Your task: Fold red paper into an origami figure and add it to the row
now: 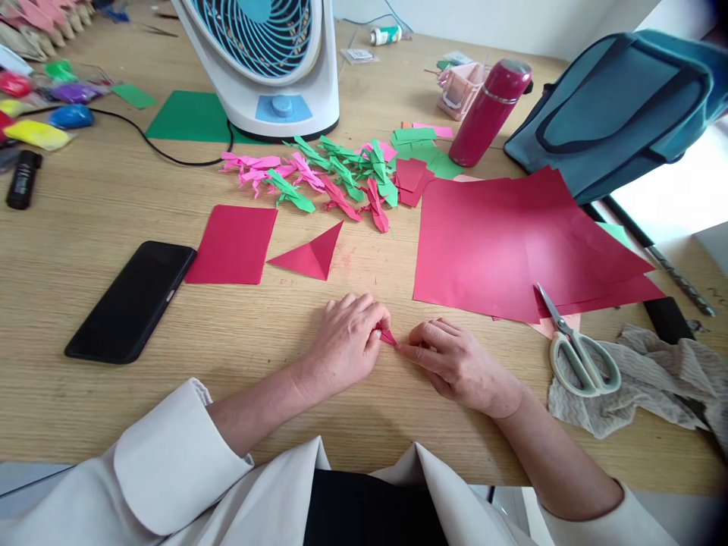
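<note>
Red paper piece [388, 337] sits near the counter's [80, 220] front edge, pinched tight between left hand [346, 341] and right hand [455, 360]. Looks like mid-crease to me, so it probably wants firm fingertip pressure.

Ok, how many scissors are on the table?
1. The scissors lie right of the right hand, blades on the red sheets, handles on the grey cloth. None seems hidden.

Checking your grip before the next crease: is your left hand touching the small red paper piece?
Touching. The head view shows the left hand with fingertips pinched on one end of the small red paper piece.
</note>
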Available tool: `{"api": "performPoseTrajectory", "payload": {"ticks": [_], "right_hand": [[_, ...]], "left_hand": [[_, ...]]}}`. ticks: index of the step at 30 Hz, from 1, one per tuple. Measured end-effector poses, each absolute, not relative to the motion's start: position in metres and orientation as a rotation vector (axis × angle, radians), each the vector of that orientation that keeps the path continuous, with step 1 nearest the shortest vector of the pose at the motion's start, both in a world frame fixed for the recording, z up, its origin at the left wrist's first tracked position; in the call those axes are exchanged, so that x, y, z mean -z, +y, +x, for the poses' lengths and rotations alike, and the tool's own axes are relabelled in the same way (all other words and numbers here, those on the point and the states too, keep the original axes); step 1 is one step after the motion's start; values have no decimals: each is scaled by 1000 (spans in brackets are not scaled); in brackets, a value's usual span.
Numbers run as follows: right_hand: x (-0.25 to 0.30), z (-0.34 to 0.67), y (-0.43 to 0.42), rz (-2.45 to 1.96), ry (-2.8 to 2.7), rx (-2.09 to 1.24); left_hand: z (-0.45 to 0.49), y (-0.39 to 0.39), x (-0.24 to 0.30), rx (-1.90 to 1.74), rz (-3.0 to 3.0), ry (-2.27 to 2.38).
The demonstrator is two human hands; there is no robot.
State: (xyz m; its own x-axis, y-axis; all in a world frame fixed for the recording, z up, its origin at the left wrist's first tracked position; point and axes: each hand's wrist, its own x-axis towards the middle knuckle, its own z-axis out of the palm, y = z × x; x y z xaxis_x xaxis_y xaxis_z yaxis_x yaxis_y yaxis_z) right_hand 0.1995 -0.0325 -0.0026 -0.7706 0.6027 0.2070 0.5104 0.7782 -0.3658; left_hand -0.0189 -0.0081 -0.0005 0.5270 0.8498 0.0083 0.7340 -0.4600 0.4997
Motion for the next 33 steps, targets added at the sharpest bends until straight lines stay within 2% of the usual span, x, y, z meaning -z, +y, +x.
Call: {"api": "performPoseTrajectory", "payload": {"ticks": [13, 33], "right_hand": [[8, 190, -32, -860, -2732, -328], [3, 198, -33, -830, -2669, -429]], "left_hand": [[-19, -7, 2, -361, 2353, 1287], [-24, -4, 1, -352, 2336, 1224]]}}
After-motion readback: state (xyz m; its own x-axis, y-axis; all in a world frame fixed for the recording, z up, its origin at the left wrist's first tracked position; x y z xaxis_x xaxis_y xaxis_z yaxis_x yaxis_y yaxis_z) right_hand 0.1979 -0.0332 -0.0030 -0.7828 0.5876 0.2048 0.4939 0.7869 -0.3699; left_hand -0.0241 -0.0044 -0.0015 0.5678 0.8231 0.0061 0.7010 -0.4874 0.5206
